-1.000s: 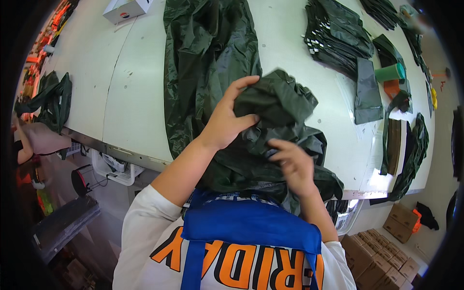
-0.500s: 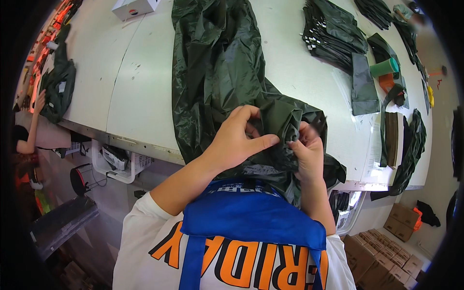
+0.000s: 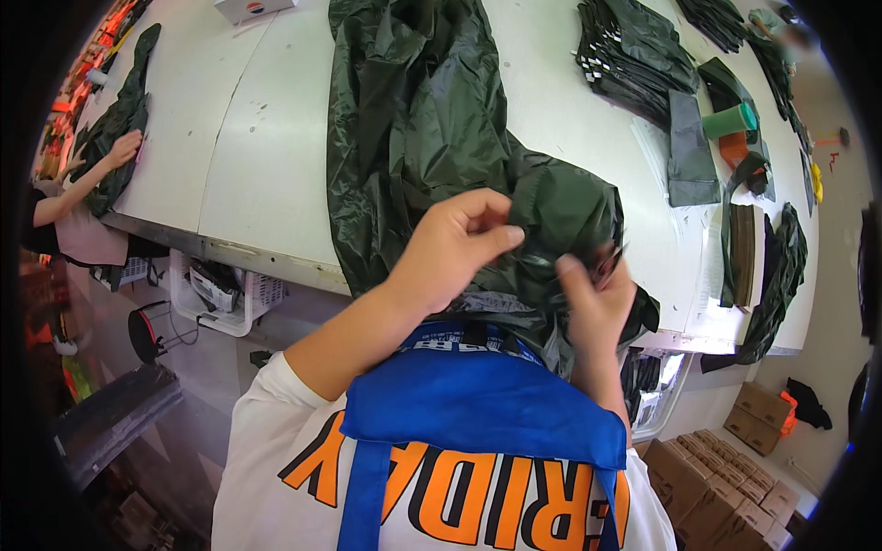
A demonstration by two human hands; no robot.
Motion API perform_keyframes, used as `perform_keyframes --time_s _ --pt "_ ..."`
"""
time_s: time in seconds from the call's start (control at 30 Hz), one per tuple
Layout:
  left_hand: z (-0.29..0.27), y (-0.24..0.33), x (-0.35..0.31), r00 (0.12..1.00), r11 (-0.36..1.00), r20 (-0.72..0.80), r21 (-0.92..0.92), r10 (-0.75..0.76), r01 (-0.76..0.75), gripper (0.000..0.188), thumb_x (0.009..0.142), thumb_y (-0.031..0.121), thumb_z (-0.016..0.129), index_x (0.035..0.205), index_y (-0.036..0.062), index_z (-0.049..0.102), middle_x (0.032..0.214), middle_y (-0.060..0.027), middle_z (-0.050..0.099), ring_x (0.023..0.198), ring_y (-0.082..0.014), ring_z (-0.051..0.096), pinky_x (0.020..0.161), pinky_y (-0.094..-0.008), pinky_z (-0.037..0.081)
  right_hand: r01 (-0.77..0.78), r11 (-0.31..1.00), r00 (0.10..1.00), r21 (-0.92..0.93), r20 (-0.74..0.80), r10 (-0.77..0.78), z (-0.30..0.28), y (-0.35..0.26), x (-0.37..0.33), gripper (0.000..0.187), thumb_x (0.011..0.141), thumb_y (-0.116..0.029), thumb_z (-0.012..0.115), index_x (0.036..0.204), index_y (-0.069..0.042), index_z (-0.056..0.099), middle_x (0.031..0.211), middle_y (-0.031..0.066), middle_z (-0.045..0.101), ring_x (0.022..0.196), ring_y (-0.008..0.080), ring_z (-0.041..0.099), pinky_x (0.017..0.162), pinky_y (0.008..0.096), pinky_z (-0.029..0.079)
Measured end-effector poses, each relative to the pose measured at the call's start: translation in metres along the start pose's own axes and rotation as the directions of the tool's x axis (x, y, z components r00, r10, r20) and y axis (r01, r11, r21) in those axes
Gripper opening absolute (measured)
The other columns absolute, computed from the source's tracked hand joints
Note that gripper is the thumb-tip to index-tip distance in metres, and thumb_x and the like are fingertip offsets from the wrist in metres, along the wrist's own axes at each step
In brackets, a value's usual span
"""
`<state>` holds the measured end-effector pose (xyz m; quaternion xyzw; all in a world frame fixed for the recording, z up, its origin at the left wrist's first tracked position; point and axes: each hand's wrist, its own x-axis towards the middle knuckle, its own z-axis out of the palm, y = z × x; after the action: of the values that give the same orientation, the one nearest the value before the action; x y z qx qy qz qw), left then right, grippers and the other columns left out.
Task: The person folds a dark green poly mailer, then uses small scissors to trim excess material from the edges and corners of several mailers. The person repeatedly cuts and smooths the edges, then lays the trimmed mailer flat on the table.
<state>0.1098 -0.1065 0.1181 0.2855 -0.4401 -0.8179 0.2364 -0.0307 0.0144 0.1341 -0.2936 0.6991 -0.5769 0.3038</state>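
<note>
While the dark green garment [image 3: 441,138] lies rumpled across the near edge of the white table [image 3: 276,156], the left hand [image 3: 455,243] pinches a fold of it between thumb and fingers. The right hand [image 3: 602,301] sits just beside (its grip too blurred to tell). Farther right lie stacked dark green pieces [image 3: 638,60] and a green cylinder [image 3: 728,122].

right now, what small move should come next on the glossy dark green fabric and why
I'd probably smooth the glossy dark green fabric with the bare right hand, since it lies wrinkled beside that hand, while the bare left hand at a fold could steady it.
</note>
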Motion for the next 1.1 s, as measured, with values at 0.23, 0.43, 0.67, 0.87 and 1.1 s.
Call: perform_keyframes --time_s 0.23,0.43,0.67,0.87,1.1 --pt "0.007 0.011 -0.008 0.963 0.852 0.225 -0.465 -0.148 0.24 0.013 0.09 0.008 0.06 0.103 0.0073 0.057 0.094 -0.0038 0.064 0.077 -0.0119 0.062 0.061 -0.0245 0.052 -0.099 0.906 0.994 0.412 0.089 0.068 -0.024 -0.007 0.027 0.023 0.088 -0.003 0.062 0.109 0.005 0.059 0.093 0.0048 0.065 0.079 0.0085 0.058 0.076 0.0223 0.046" --pt "0.013 0.015 -0.011 0.974 0.908 0.216 -0.39 -0.068 0.15 0.015 0.089 0.005 0.061 0.103 0.0049 0.057 0.096 -0.0076 0.065 0.081 -0.0146 0.065 0.063 -0.0263 0.055 0.166 0.983 0.978 -0.084 -0.115 -0.175 -0.016 -0.004 0.033 0.025 0.088 0.001 0.06 0.112 0.005 0.057 0.1 0.0053 0.058 0.076 0.0069 0.053 0.07 0.0191 0.043" --pt "0.03 0.025 -0.012 0.997 0.955 0.058 -0.292 -0.041 0.056 0.007 0.088 0.002 0.061 0.094 0.001 0.057 0.087 -0.0071 0.064 0.078 -0.0126 0.064 0.069 -0.0254 0.058 0.49 0.779 0.869 -0.392 0.15 -0.471 0.004 -0.053 0.001 0.026 0.071 0.004 0.073 0.095 -0.002 0.068 0.089 0.0096 0.06 0.072 0.0161 0.058 0.058 0.0255 0.046" --pt "0.031 0.03 -0.011 0.991 0.909 0.114 -0.401 -0.075 0.115 0.003 0.091 0.003 0.058 0.092 0.0014 0.055 0.09 -0.008 0.064 0.08 -0.014 0.065 0.074 -0.0271 0.059 0.436 0.898 0.899 0.056 0.023 -0.437 0.007 -0.032 0.008 0.016 0.083 0.004 0.064 0.099 0.0 0.064 0.082 0.0026 0.056 0.067 0.0077 0.047 0.059 0.0199 0.038" --pt "0.026 0.021 -0.01 0.994 0.878 0.096 -0.47 -0.045 0.085 0.01 0.091 0.005 0.058 0.101 0.0042 0.056 0.099 -0.0092 0.065 0.087 -0.0173 0.067 0.076 -0.0295 0.06 0.251 0.968 0.967 0.01 0.032 -0.251 -0.018 -0.038 -0.004 0.046 0.098 -0.04 0.044 0.114 0.002 0.051 0.072 -0.0023 0.042 0.058 0.0036 0.032 0.05 0.017 0.021"
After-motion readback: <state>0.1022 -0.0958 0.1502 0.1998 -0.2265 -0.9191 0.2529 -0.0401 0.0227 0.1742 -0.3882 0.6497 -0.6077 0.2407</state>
